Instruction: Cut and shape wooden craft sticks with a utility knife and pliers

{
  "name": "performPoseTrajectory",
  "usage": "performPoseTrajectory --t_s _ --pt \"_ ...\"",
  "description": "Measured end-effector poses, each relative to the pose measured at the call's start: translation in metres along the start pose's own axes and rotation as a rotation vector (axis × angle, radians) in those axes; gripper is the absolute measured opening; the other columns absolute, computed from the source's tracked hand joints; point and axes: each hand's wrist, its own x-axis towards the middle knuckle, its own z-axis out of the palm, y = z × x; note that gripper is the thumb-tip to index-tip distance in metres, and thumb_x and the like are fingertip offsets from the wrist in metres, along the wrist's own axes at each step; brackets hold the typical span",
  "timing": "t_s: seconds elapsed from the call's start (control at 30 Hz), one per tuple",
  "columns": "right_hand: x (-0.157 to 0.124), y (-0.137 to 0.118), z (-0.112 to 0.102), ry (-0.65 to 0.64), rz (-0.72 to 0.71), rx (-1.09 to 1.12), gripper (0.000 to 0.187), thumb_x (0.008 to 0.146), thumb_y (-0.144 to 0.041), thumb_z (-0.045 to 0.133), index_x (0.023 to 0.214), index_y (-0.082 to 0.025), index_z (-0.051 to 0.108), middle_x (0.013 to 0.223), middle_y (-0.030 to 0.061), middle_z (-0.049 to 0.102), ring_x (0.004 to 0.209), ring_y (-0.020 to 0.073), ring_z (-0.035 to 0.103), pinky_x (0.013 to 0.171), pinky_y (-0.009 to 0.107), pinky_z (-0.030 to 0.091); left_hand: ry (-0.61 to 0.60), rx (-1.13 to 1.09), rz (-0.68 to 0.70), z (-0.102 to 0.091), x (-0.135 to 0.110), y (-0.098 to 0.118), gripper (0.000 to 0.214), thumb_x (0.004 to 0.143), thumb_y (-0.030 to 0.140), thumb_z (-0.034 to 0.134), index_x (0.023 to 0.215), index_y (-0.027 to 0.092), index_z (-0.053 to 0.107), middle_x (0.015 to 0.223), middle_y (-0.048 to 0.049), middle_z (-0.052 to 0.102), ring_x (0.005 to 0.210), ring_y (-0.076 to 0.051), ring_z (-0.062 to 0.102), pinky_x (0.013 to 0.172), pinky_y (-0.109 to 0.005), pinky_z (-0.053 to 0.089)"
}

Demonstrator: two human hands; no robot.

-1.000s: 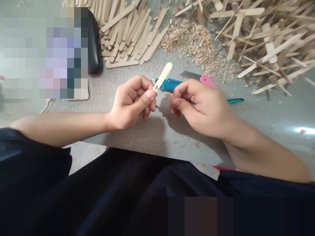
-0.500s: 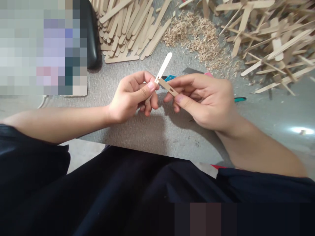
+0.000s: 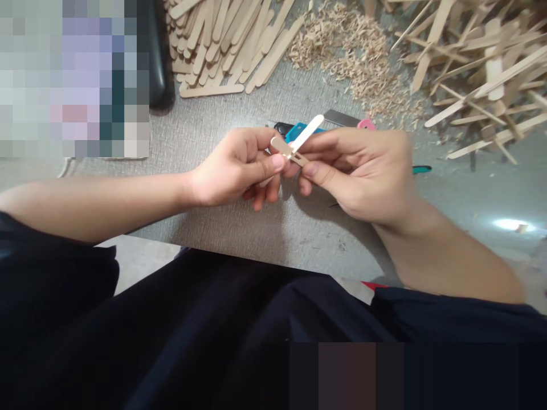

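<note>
My left hand (image 3: 245,168) pinches a pale wooden craft stick (image 3: 309,135) between thumb and fingers, its rounded end pointing up and to the right. My right hand (image 3: 352,168) is closed on a second craft stick (image 3: 281,146) with a small cut-out slot near the right thumb. The two sticks cross at the left fingertips; whether they are locked together there I cannot tell. Behind the hands lie a blue-handled tool (image 3: 298,131) and a grey blade (image 3: 341,118) with a pink piece (image 3: 366,123), partly hidden by the right hand.
Many loose craft sticks (image 3: 231,40) are heaped at the back left, beside wood shavings (image 3: 363,51). Crossed, joined sticks (image 3: 491,85) pile up at the back right. A dark rounded object (image 3: 160,62) stands at the left, and a teal tool (image 3: 422,169) pokes out past my right hand.
The slotted stick has shifted left across the other, so its rounded end now shows beyond the crossing. My hands are closer together, and the view has shifted slightly.
</note>
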Motion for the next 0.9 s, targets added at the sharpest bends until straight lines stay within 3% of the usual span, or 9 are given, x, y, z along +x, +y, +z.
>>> performPoseTrajectory --t_s 0.1,0.23,0.53,0.73,0.9 --pt "-0.0005 -0.0069 0.0048 0.019 0.062 0.05 0.024 0.092 -0.039 0.106 0.103 -0.024 0.091 0.085 0.002 0.084 0.063 0.0163 0.076 0.057 0.03 0.067 0.002 0.015 0.003 0.0023 0.0008 0.0012 0.055 0.1 0.072 0.086 0.095 0.021 0.064 0.069 0.0009 0.077 0.047 -0.013 0.071 0.041 -0.021 0.044" --pt "-0.0037 -0.0088 0.008 0.076 0.124 0.058 0.025 0.087 -0.037 0.11 0.094 -0.025 0.089 0.081 0.0014 0.083 0.069 0.0212 0.082 0.054 0.03 0.068 -0.02 -0.002 -0.001 0.0042 0.0019 0.0023 0.055 0.097 0.066 0.092 0.093 0.02 0.062 0.07 0.0007 0.078 0.049 -0.014 0.073 0.042 -0.021 0.046" --pt "-0.0042 -0.0088 0.011 0.129 0.074 0.072 0.019 0.086 -0.017 0.104 0.089 -0.028 0.089 0.083 -0.0029 0.086 0.068 0.0169 0.082 0.061 0.026 0.073 -0.109 -0.141 0.041 0.0001 0.0065 -0.0015 0.043 0.105 0.046 0.09 0.098 0.015 0.061 0.069 0.0011 0.08 0.05 -0.012 0.076 0.043 -0.015 0.049" --pt "-0.006 -0.0063 0.0096 0.107 0.072 0.095 0.016 0.091 -0.023 0.104 0.094 -0.027 0.089 0.087 -0.0011 0.087 0.073 0.0184 0.085 0.064 0.028 0.075 -0.13 -0.154 0.046 -0.0009 0.0065 -0.0027 0.041 0.109 0.046 0.085 0.099 0.014 0.061 0.069 -0.0007 0.08 0.052 -0.012 0.077 0.046 -0.016 0.05" --pt "-0.0036 -0.0095 0.0103 0.128 0.077 0.098 0.029 0.084 -0.038 0.112 0.091 -0.023 0.087 0.086 0.0035 0.086 0.072 0.0212 0.084 0.063 0.032 0.076 -0.145 -0.147 -0.006 -0.0047 0.0075 -0.0002 0.044 0.101 0.048 0.094 0.096 0.015 0.066 0.072 -0.0026 0.082 0.056 -0.015 0.079 0.047 -0.021 0.052"
